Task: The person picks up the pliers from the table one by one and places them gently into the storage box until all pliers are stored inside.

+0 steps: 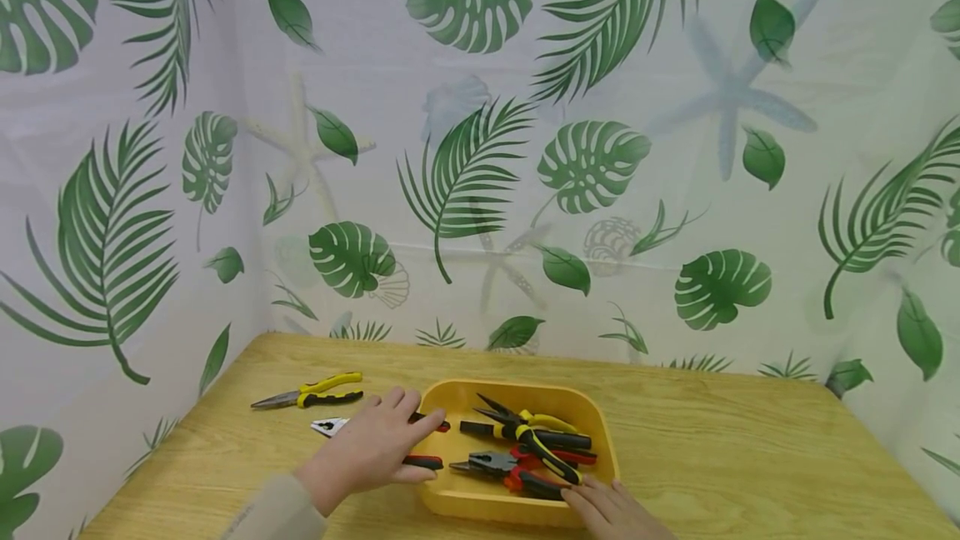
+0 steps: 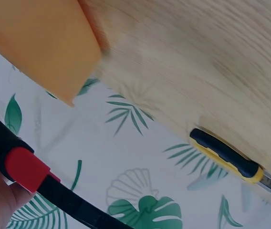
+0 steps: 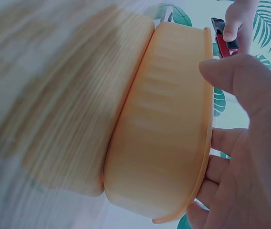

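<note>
My left hand point(image 1: 378, 444) grips a pair of pliers point(image 1: 328, 426) with red and black handles. Its silver head sticks out leftward past the hand, while the handle ends overlap the bin's left rim in the head view. One red and black handle point(image 2: 28, 169) shows in the left wrist view. At the front right corner of the yellow bin point(image 1: 611, 432), my right hand point(image 1: 611, 511) holds the rim, its fingers over the edge and the thumb on the outer side. Inside lie yellow and black pliers point(image 1: 536, 432) and red and black pliers point(image 1: 495, 463).
Long-nose pliers point(image 1: 322, 390) with yellow and black handles lie on the wooden table point(image 1: 720, 448), left of the bin. A leaf-patterned cloth point(image 1: 480, 190) hangs behind the table and along its sides.
</note>
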`<state>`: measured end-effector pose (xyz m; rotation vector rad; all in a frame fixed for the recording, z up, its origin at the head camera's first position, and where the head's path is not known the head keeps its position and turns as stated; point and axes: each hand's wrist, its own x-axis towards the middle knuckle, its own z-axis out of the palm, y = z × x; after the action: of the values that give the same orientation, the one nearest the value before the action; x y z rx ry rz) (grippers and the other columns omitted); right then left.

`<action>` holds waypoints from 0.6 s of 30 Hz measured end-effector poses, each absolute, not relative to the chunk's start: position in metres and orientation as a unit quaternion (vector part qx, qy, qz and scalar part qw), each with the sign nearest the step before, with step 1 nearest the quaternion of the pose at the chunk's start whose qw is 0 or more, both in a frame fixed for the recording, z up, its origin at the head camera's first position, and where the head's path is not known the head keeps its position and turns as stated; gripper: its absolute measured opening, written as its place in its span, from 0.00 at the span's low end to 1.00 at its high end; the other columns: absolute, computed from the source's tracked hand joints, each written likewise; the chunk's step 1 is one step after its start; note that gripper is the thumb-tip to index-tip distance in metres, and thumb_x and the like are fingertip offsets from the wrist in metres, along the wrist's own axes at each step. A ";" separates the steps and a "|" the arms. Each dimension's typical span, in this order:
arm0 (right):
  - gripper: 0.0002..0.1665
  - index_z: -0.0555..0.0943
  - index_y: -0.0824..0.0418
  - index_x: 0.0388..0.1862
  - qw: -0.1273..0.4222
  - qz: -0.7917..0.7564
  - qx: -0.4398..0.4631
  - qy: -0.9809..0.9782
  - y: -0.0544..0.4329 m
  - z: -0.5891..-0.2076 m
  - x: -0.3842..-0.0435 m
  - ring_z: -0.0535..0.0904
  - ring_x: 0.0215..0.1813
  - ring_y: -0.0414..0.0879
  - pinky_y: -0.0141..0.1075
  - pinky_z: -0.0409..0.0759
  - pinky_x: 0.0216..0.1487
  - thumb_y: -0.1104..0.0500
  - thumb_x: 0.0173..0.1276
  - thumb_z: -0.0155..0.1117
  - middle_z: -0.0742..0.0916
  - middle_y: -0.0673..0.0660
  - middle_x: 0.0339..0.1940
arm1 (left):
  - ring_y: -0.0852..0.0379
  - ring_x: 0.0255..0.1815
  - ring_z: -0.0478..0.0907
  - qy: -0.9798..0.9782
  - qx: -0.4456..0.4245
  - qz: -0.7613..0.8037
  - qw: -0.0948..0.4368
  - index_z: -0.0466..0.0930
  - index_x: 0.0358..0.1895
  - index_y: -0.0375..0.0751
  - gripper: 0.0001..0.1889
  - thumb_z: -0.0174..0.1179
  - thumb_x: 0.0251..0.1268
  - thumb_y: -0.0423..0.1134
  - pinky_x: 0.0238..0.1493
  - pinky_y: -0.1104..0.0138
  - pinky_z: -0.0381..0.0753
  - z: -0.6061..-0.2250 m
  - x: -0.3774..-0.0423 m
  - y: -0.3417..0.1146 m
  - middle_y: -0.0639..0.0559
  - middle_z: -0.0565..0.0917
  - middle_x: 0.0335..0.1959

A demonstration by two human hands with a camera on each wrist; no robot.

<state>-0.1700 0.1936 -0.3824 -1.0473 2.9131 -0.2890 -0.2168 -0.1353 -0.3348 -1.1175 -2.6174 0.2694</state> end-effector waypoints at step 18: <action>0.41 0.70 0.62 0.58 0.006 -0.085 -0.350 0.933 0.195 -0.384 -0.170 0.69 0.56 0.56 0.56 0.65 0.50 0.31 0.62 0.39 0.76 0.58 0.52 | 0.56 0.30 0.59 -0.905 -0.396 0.076 0.135 0.67 0.59 0.52 0.33 0.47 0.53 0.67 0.24 0.66 0.63 -0.340 -0.217 -0.112 0.53 0.66 0.34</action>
<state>-0.1705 0.1955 -0.3840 -1.0951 2.9197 -0.2676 -0.2167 -0.1124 -0.3397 -1.1479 -2.6213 0.2211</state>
